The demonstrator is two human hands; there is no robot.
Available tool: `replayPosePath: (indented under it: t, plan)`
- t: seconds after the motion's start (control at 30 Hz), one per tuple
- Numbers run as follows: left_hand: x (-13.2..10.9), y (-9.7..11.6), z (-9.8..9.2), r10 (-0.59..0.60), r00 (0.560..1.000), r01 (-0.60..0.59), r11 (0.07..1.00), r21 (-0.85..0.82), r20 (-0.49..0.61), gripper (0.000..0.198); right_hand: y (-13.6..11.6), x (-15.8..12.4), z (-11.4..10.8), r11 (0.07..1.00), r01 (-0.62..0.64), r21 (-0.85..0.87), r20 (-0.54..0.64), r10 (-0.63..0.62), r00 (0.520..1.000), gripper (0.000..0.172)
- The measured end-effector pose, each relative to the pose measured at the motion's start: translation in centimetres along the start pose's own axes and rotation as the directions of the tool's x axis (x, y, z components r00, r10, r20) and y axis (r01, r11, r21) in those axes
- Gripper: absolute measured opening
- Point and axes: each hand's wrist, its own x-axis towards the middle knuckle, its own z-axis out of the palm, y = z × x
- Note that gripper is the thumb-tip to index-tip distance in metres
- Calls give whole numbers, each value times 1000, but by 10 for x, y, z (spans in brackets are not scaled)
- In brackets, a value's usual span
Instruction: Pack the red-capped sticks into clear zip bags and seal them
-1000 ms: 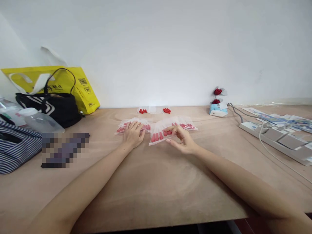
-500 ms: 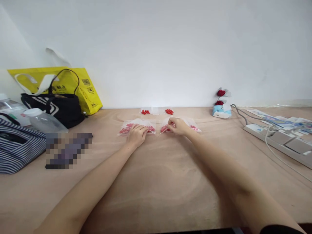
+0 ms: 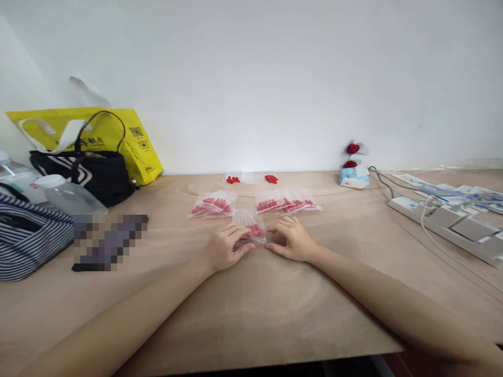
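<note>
A clear plastic bag with red pieces [image 3: 254, 230] lies on the table between my hands. The fingers and thumb of my left hand [image 3: 231, 245] are round its left side, gripping it. My right hand [image 3: 291, 240] is just right of the bag, thumb and fingers apart, nothing between them. Behind, overlapping bags of red pieces lie in a left group [image 3: 212, 204] and a right group [image 3: 288, 203]. Near the wall are two small piles of red pieces, a left one [image 3: 233, 179] and a right one [image 3: 271, 179], on clear bags.
At the left are a yellow bag [image 3: 143, 152], a black bag [image 3: 102, 178], a plastic bottle [image 3: 74, 196] and a striped bag [image 3: 35, 241]. A tissue pack [image 3: 353, 178] with red flowers, a power strip [image 3: 451, 222] with cables and papers [image 3: 471, 195] are at the right.
Both hands have drawn back toward me from the two bag groups. One bag now lies nearer, in my left hand. My right hand has opened. The view has shifted slightly.
</note>
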Motion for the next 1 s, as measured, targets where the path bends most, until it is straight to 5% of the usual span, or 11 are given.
replayPosePath:
  t: [0.17,0.43,1.0]
  plan:
    - [-16,-21,-18,7,991,6,996,-88,137,36,-3,2,2,990,125,-65,-28,-127,992,23]
    - [-27,-43,-24,293,954,-298,947,121,56,19,-3,14,8,813,469,-347,21,-493,870,19]
    - [-14,-34,-15,380,925,-367,892,265,2,19,-2,15,9,858,339,-387,-86,-400,913,28]
